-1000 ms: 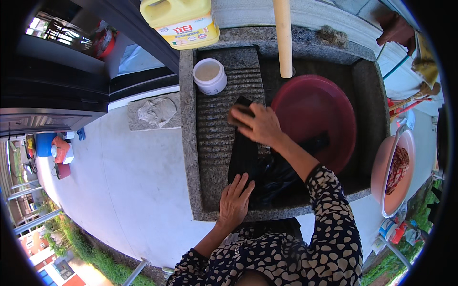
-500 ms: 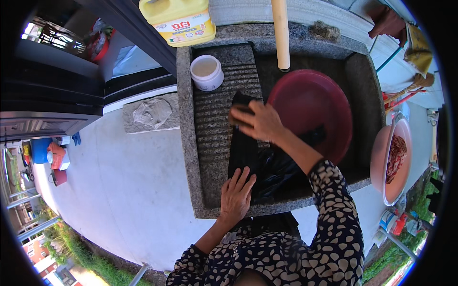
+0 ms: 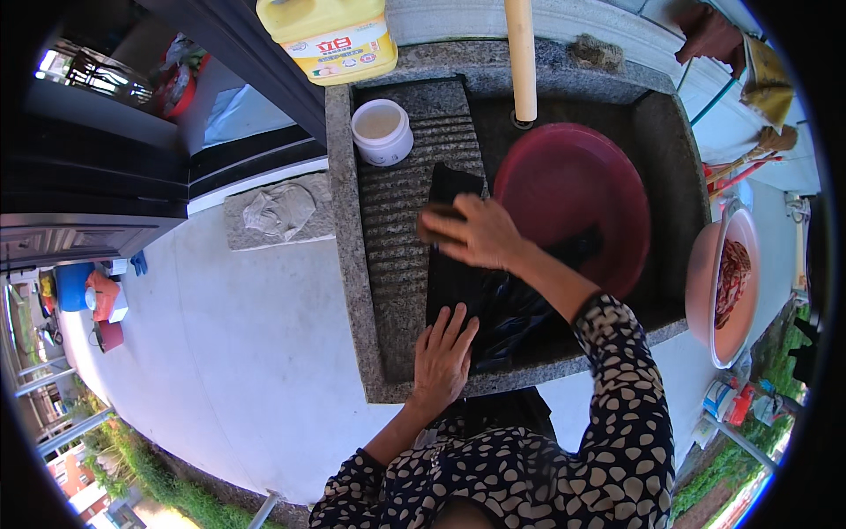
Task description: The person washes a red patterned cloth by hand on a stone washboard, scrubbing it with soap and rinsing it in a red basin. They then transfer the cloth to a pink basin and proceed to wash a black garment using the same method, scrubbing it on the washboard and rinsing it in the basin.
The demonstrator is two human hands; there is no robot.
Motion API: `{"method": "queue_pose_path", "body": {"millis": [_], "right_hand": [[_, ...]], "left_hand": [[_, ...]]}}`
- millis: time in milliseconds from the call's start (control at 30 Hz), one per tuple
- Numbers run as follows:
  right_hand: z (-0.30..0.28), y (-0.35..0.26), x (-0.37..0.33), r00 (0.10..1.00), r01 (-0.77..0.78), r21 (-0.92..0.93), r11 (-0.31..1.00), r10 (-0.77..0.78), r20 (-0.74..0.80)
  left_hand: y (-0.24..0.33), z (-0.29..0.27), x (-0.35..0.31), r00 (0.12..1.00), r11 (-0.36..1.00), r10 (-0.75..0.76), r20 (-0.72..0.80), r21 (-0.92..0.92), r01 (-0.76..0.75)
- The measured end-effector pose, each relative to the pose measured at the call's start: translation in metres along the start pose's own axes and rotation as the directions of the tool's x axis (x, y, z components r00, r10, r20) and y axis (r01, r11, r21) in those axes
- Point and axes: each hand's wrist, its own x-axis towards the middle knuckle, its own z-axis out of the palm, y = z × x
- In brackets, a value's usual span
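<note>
Wet black cloth [image 3: 507,304] lies along the ribbed washboard [image 3: 398,242] of a stone sink, and its far right end hangs into a dark red basin [image 3: 573,176]. With fingers stretched flat, my left hand [image 3: 442,354] presses on the near end of the cloth. My right hand [image 3: 483,234] grips a brown scrubbing brush [image 3: 441,226] against the cloth's upper part. Motion blurs the brush and fingertips, and its bristles are hidden. A white open tub [image 3: 382,132] stands at the washboard's far left corner.
Around the work runs the stone sink's rim [image 3: 345,264]. A yellow jug [image 3: 344,53] stands at its far left corner, and a pale pole [image 3: 521,66] reaches over the back. To the right is a pink basin [image 3: 705,291] with red patterned cloth [image 3: 733,282]. A grey rag [image 3: 280,210] lies left.
My right hand and the brush have shifted slightly left and nearer to me along the cloth. My left hand stays on the cloth's near end, moved slightly rightward.
</note>
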Motion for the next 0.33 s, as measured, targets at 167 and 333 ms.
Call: {"method": "queue_pose_path", "body": {"millis": [167, 333], "right_hand": [[0.0, 0.05, 0.069, 0.934, -0.299, -0.089, 0.95, 0.273, -0.229], [-0.008, 0.009, 0.029, 0.986, -0.141, 0.024, 0.99, 0.143, -0.085]], "left_hand": [[0.0, -0.002, 0.004, 0.999, 1.0, 0.026, -0.023, -0.002, -0.026], [-0.016, -0.013, -0.009, 0.999, 0.996, 0.041, -0.023, -0.078, -0.042]]}}
